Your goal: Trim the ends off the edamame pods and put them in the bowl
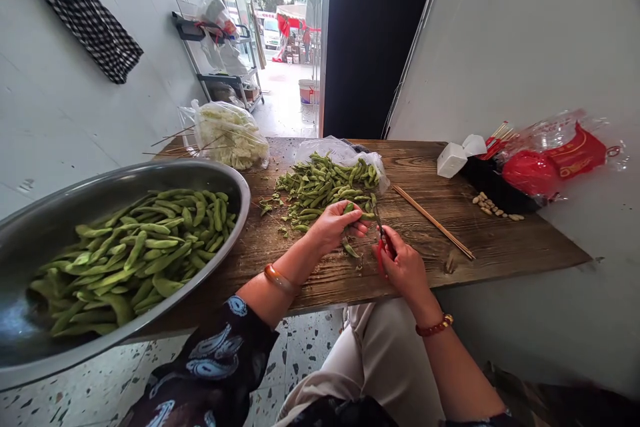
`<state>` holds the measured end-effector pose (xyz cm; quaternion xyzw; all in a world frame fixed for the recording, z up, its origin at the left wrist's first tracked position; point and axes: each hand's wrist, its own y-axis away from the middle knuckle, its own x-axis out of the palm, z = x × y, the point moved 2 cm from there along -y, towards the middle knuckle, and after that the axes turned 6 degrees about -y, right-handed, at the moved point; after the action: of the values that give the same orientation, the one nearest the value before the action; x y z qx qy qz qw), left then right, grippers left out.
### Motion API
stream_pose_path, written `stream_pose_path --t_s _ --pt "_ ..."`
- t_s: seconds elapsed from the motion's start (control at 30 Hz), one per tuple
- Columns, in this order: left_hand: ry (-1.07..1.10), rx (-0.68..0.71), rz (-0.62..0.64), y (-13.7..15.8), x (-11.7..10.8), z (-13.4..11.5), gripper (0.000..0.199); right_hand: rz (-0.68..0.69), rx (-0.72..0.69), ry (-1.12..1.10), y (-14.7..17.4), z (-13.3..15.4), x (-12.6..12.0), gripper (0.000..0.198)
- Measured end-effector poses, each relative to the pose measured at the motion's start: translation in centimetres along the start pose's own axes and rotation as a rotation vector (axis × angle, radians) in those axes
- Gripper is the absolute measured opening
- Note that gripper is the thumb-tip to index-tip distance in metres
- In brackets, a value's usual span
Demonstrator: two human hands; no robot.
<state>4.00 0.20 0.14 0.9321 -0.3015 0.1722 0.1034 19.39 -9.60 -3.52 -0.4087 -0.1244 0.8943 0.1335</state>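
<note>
Between the fingers of my left hand (336,225) is a green edamame pod (369,216), pointing right. My right hand (403,263) grips red-handled scissors (382,255), whose blades reach up to the tip of that pod. Just beyond both hands lies a pile of edamame pods (325,183), partly on a clear plastic bag. A small cut piece (351,251) hangs or lies below my left hand; I cannot tell which. On the left, a large metal bowl (239,195) contains many more pods.
A bag of pale vegetables (233,137) sits at the table's far left, thin skewers beside it. Bamboo sticks (433,221) lie right of my hands. Farther right are white boxes (451,160), peanuts (493,207) and red packaging (533,173). A shelf cart (227,77) stands by the doorway.
</note>
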Motion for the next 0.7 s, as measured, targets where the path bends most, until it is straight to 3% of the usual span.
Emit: stream_pose_path --t_s 0.43,0.7 --pt "-0.055 0.042 -0.009 -0.25 -0.15 0.26 0.034 -0.019 -0.005 0.097 -0.02 0.24 0.01 0.050" --pt "-0.172 0.049 0.082 0.20 0.66 0.35 0.037 -0.042 0.077 0.020 -0.25 0.50 -0.28 0.058"
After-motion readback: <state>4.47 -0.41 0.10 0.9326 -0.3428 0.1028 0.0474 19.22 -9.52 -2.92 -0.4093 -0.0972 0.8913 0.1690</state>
